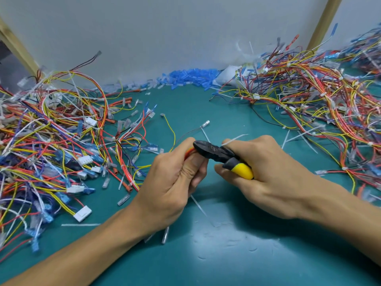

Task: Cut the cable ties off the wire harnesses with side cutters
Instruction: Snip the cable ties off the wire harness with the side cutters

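Two hands meet at the centre of the frame over a teal-green rubber work mat (226,248). The left hand (175,178) has its fingers curled tight round a small wire bundle (188,151) of red, orange and yellow insulated strands, held just above the mat. The right hand (266,170) grips the black-headed, yellow-handled steel side cutters (218,153), whose nose lies against the bundle at the left fingertips. Beside the right index finger juts the tail of a thin white plastic cable tie (234,138); whether its band sits between the blades is hidden. The step in hand looks like the snip itself. The next move calls for the blades to catch only the tie's band, never the insulation, and then for the loose tie to be pulled free. Tangled multicoloured harness heaps fill the left (51,141) and upper right (319,100) of the frame, with white tie offcuts (198,205) strewn between.
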A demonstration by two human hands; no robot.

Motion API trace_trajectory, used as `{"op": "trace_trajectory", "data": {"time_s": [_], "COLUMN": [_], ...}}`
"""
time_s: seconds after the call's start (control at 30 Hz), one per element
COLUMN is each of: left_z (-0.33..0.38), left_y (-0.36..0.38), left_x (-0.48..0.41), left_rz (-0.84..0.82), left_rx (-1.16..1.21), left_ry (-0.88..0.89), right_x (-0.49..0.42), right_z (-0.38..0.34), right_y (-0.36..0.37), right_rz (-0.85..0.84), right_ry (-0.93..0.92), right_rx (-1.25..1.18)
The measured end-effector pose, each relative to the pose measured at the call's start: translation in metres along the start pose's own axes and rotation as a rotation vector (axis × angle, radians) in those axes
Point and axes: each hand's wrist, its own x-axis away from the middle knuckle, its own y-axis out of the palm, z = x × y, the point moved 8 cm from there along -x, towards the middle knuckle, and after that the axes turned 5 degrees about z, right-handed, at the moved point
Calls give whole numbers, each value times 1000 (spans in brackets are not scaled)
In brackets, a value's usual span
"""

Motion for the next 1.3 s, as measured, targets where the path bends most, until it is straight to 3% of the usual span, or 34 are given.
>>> {"op": "trace_trajectory", "data": {"time_s": [1.3], "left_z": [-1], "left_y": [-9], "left_x": [-1], "left_rz": [64], "left_rx": [0], "left_ry": [4], "right_x": [-2], "right_z": [-1], "right_y": [-5], "right_rz": [37], "right_ry": [1], "right_rx": [67]}}
